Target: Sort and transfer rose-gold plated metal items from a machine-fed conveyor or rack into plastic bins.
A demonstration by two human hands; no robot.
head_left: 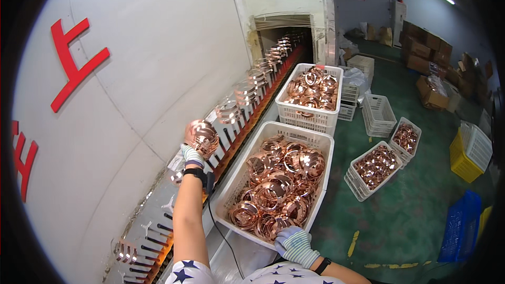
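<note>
My left hand, in a striped knit glove, closes around a shiny copper-coloured ring-shaped piece. It is held up beside the rack of the conveyor. My right hand, in a similar striped glove, is at the near rim of a white plastic basket. Its fingers are bent beside the copper-coloured rings that fill the basket; what they grip is hidden. Clear-looking ring-shaped pieces sit on black-stemmed holders along the conveyor.
The conveyor runs into a tunnel opening ahead. Beyond the near basket stands another full white basket. On the green floor to the right are two filled baskets, stacked white crates, and yellow and blue crates. A black cable hangs beside my left arm.
</note>
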